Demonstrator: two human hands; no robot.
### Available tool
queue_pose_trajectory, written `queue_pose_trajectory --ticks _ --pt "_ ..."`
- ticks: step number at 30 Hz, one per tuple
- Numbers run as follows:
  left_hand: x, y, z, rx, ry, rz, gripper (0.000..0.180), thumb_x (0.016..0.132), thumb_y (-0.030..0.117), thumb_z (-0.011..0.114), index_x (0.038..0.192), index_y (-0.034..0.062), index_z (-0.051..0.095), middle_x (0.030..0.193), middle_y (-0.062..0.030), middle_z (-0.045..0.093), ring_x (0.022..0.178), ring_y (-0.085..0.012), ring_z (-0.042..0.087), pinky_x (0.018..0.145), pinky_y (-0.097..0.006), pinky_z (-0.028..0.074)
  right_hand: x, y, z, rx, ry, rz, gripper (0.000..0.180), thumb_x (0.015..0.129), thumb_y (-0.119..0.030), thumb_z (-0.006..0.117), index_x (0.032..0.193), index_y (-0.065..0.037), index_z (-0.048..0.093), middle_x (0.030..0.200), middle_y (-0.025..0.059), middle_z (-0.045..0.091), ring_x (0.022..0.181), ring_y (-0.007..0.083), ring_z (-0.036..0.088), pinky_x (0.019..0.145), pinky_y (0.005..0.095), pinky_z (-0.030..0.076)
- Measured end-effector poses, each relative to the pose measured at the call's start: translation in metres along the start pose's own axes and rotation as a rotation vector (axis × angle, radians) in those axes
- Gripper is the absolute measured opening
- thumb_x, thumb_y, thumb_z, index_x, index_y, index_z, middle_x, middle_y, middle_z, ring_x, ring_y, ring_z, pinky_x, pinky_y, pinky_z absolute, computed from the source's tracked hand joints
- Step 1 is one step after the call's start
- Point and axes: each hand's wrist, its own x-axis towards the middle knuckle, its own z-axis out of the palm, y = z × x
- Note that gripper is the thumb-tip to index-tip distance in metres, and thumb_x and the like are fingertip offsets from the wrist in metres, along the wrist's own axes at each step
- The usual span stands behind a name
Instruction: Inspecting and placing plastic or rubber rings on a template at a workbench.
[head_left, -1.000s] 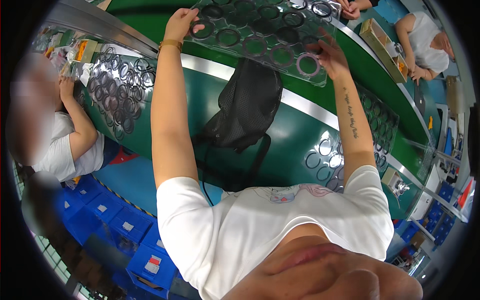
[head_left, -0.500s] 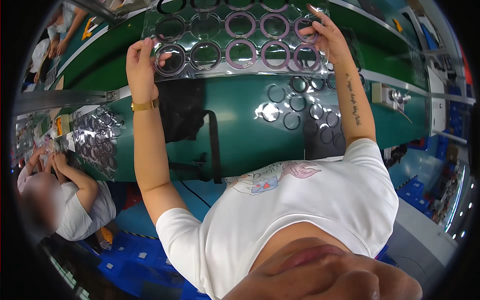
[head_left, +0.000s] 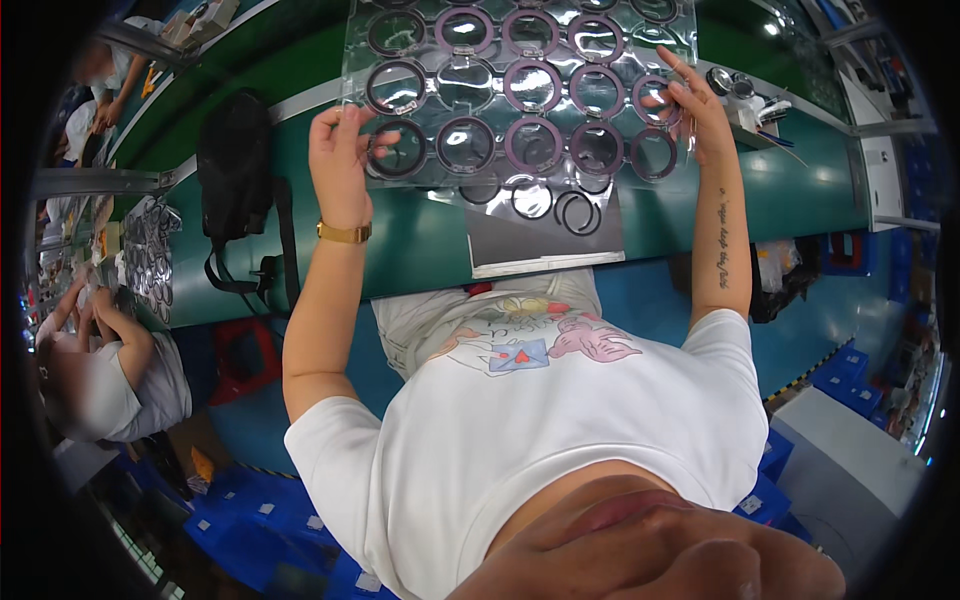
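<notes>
A clear plastic sheet tray with rows of round pockets is held up over the bench between my hands. Black rings sit in its left columns, and purple rings fill columns further right. My left hand grips the near left corner, fingers showing through the plastic. At the right edge, my right hand pinches the tray, its index finger stretched out along it. Below the tray, several loose dark rings lie on a dark mat, partly hidden by it.
A black bag with straps lies on the green bench to the left. More rings are at the far left, near a co-worker's hands. Small metal parts stand at the right. A red stool is below the bench.
The whole view has shifted along the bench. The bag now appears further left, and the dark mat sits below the tray. Both hands keep hold of the tray.
</notes>
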Motion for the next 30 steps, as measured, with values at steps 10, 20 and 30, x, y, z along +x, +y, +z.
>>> queue_pose_trajectory --ticks 10,20,30 --pt "0.055 -0.032 0.024 0.029 -0.036 -0.055 0.019 0.094 0.023 0.056 0.1 0.0061 0.049 0.094 -0.0084 0.064 0.068 -0.0173 0.066 0.055 -0.022 0.044 0.056 0.011 -0.028 -0.117 -0.009 0.149 0.056 0.09 -0.024 0.058 0.138 -0.003 0.039 0.087 0.0105 0.069 0.061 0.0065 0.059 0.049 0.0196 0.047" --pt "0.133 -0.086 0.028 0.431 -0.036 -0.087 0.028 0.089 0.024 0.063 0.098 0.0009 0.052 0.093 -0.0113 0.065 0.062 -0.0121 0.057 0.051 -0.022 0.042 0.164 0.053 -0.048 -0.475 0.292 0.26 0.033 0.082 -0.029 0.068 0.102 -0.003 0.062 0.079 0.0052 0.066 0.066 0.0103 0.058 0.059 0.0232 0.045" --pt "0.146 -0.064 0.009 0.529 -0.202 -0.198 0.048 0.083 0.025 0.068 0.116 -0.0081 0.056 0.099 -0.0154 0.065 0.082 -0.0179 0.064 0.076 -0.027 0.051 0.173 0.092 -0.069 -0.829 0.508 0.097 0.046 0.075 -0.038 0.073 0.098 0.002 0.065 0.088 0.012 0.066 0.082 0.0211 0.062 0.074 0.0293 0.048"
